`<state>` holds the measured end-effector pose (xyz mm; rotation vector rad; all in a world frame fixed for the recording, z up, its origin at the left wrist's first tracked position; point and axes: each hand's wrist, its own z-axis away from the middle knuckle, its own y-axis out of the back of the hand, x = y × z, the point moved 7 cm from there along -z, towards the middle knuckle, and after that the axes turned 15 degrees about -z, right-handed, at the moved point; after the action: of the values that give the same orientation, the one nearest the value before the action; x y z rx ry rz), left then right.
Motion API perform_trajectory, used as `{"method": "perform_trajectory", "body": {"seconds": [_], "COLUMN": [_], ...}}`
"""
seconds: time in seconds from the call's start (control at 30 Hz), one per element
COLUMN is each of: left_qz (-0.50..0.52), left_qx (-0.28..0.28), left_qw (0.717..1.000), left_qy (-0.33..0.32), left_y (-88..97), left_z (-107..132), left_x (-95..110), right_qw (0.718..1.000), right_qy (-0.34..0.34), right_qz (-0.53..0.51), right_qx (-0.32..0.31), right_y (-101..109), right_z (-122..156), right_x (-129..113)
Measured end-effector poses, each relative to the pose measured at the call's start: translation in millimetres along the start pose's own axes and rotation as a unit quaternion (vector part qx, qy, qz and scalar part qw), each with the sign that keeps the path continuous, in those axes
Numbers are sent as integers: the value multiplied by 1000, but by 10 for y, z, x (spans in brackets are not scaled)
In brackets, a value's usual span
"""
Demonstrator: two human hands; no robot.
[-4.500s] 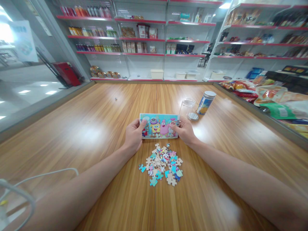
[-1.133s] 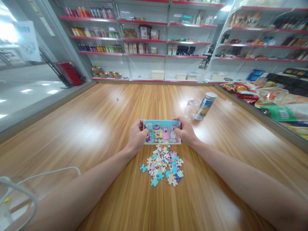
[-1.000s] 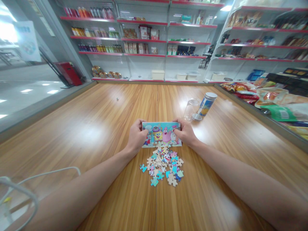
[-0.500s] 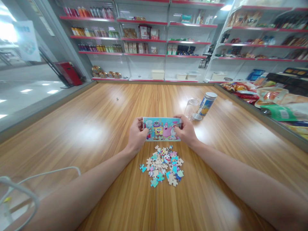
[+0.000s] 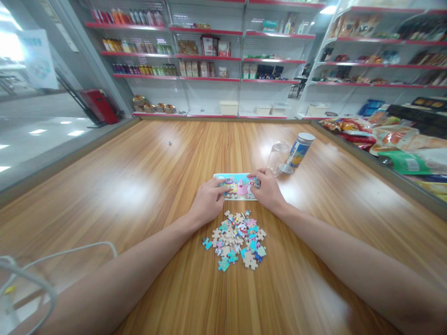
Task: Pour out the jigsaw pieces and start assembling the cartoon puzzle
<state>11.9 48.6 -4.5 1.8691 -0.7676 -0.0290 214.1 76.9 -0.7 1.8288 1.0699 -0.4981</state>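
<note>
A picture card (image 5: 240,191) with colourful cartoon figures appears to lie on the wooden table, tilted back from me. My left hand (image 5: 206,199) rests over its left end, fingers stretched across the print and hiding part of it. At the right end, my right hand (image 5: 269,190) holds the card's edge between thumb and fingers. Just below the card, close to me, is a loose heap of jigsaw pieces (image 5: 237,238); some show printed sides, others bare wood backs.
Behind my right hand stand a clear plastic jar (image 5: 278,157) and a blue canister (image 5: 300,151), with a round metal lid (image 5: 286,169) beside them. A tiny object (image 5: 170,143) lies far left. A white cable (image 5: 73,250) runs near left; snack bags (image 5: 401,144) line the right side.
The card has gone from held up in both hands to lying lower and flatter. My left hand has slid inward over its front; the right hand stays at its end.
</note>
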Motion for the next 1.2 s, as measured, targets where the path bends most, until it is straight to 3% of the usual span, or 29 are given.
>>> {"method": "perform_trajectory", "body": {"seconds": [0.17,0.27,0.37,0.47,0.73,0.87,1.0,1.2], "left_qz": [-11,-11,-14,-16,-44,-56,-59,-56], "left_qx": [-8,3,4,-1,-11,-16,-20,-19], "left_qw": [999,999,999,999,998,997,996,997], "left_qy": [-34,-33,-34,-35,-41,-52,-57,-57], "left_y": [-38,-15,-4,0,9,-1,-6,-8], "left_z": [-5,0,4,3,8,14,13,12], "left_x": [35,38,43,51,68,83,89,92], "right_qw": [1000,991,956,937,936,945,958,956], "right_qy": [17,31,45,35,-65,-118,-127,-122], "right_qz": [-1,-1,-5,-25,-74,-96,-98,-111], "right_qx": [12,134,289,346,337,288,238,243], "right_y": [41,272,536,637,638,584,518,502], "right_z": [3,6,46,24,-135,-208,-265,-260], "right_x": [-88,-176,-166,-8,499,676,729,712]}}
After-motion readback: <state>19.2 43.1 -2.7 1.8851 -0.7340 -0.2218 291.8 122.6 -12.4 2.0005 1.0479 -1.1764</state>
